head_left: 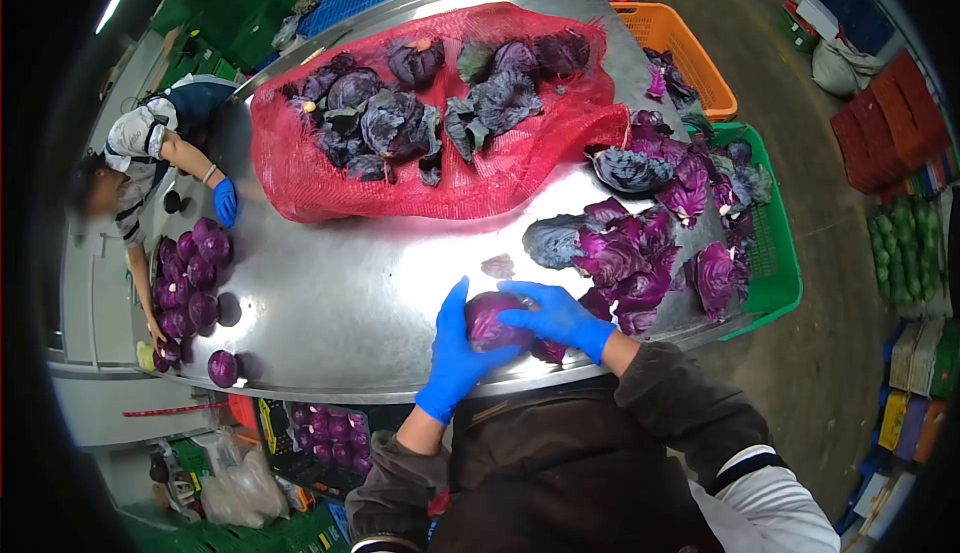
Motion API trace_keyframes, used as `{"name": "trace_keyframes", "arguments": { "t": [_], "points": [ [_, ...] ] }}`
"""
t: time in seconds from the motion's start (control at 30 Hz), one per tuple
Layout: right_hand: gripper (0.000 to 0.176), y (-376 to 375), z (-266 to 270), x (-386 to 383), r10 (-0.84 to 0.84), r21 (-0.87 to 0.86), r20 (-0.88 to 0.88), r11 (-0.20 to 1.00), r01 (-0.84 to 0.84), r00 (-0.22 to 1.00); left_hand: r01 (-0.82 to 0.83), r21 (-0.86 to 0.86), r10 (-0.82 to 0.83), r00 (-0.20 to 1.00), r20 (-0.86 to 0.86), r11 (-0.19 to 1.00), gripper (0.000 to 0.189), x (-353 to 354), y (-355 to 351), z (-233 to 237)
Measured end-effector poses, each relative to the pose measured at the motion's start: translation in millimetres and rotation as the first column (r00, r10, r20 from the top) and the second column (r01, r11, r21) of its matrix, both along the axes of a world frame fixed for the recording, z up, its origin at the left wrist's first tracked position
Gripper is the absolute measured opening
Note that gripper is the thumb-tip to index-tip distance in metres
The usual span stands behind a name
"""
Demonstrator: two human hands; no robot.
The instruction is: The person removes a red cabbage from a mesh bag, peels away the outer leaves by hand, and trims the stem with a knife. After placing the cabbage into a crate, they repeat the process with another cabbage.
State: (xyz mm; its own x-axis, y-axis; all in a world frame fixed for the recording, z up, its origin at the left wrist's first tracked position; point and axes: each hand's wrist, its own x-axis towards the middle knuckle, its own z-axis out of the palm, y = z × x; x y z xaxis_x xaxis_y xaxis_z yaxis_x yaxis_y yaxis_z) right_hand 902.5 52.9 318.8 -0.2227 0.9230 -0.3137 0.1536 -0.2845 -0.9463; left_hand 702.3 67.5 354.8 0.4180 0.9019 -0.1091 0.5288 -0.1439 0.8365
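Observation:
A purple cabbage head point(492, 319) sits near the front edge of the steel table point(350, 293). My left hand point(455, 353), in a blue glove, cups it from the left and below. My right hand point(556, 315), also blue-gloved, grips it from the right and over the top. A pile of loose purple outer leaves point(640, 253) lies just right of my hands. One small leaf scrap point(497, 266) rests just beyond the cabbage.
A red mesh sack point(420, 168) topped with untrimmed cabbages fills the far table. Several trimmed cabbages point(190, 273) sit at the left, by another person with a blue glove point(225, 201). Green point(775, 253) and orange point(690, 53) crates stand at the right edge.

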Motion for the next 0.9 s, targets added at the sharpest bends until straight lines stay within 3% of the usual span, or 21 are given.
{"name": "trace_keyframes", "arguments": {
  "t": [0.03,0.07,0.13,0.17,0.2,0.27,0.4,0.47,0.6,0.67,0.8,0.9],
  "points": [
    [0.059,-4.3,-21.5,-0.5,-0.068,0.064,0.011,0.996,0.067,0.998,-0.017,-0.027,0.020,0.991,0.133,1.000,0.116,-7.6,-4.5,-11.2],
    [0.059,-4.8,-17.1,3.4,-0.066,0.065,0.012,0.996,0.065,0.998,-0.018,-0.026,0.021,0.991,0.134,0.999,0.116,-11.8,-9.5,-21.8],
    [0.054,-8.6,-4.0,9.5,-0.171,-0.193,-0.200,0.972,0.132,0.965,-0.051,-0.027,0.056,0.973,0.222,0.998,0.115,-12.9,-19.4,-37.9],
    [0.050,-7.4,-6.3,4.9,-0.204,-0.098,-0.249,0.978,0.185,0.947,-0.038,0.100,0.024,0.990,0.138,0.994,0.117,-9.2,-20.5,-39.8],
    [0.050,-8.2,-6.1,8.2,-0.203,-0.101,-0.245,0.978,0.183,0.948,-0.040,0.097,0.026,0.990,0.141,0.994,0.117,-4.4,-21.7,-41.7],
    [0.058,-5.6,2.7,20.3,-0.110,-0.320,-0.166,0.946,0.052,0.980,-0.032,0.134,0.009,0.986,0.165,0.990,0.118,6.3,-20.3,-43.8],
    [0.057,-3.7,-9.0,29.6,-0.105,-0.211,-0.134,0.975,0.075,0.985,0.000,0.025,-0.006,0.971,0.237,1.000,0.118,13.6,-16.7,-43.3],
    [0.046,-7.0,-11.6,30.4,-0.141,-0.157,-0.186,0.981,0.113,0.972,0.019,0.084,-0.037,0.974,0.222,0.996,0.117,15.1,-14.8,-43.0],
    [0.045,-15.9,-16.2,24.3,-0.186,-0.076,-0.198,0.982,0.174,0.962,-0.009,0.157,-0.013,0.991,0.134,0.988,0.117,16.6,-14.9,-36.9],
    [0.046,-22.0,-14.4,22.7,-0.172,0.011,-0.053,0.985,0.173,0.984,-0.006,0.019,0.001,0.962,0.271,1.000,0.117,12.6,-17.7,-40.0],
    [0.054,-34.0,-16.8,14.8,-0.186,0.077,-0.211,0.975,0.206,0.960,0.062,-0.076,-0.031,0.935,0.353,0.995,0.116,-8.9,-26.2,-50.8],
    [0.060,-37.7,-13.6,12.4,-0.172,0.004,-0.320,0.983,0.183,0.932,0.050,-0.239,0.056,0.908,0.416,0.970,0.115,-14.8,-35.4,-47.3]
  ]
}}
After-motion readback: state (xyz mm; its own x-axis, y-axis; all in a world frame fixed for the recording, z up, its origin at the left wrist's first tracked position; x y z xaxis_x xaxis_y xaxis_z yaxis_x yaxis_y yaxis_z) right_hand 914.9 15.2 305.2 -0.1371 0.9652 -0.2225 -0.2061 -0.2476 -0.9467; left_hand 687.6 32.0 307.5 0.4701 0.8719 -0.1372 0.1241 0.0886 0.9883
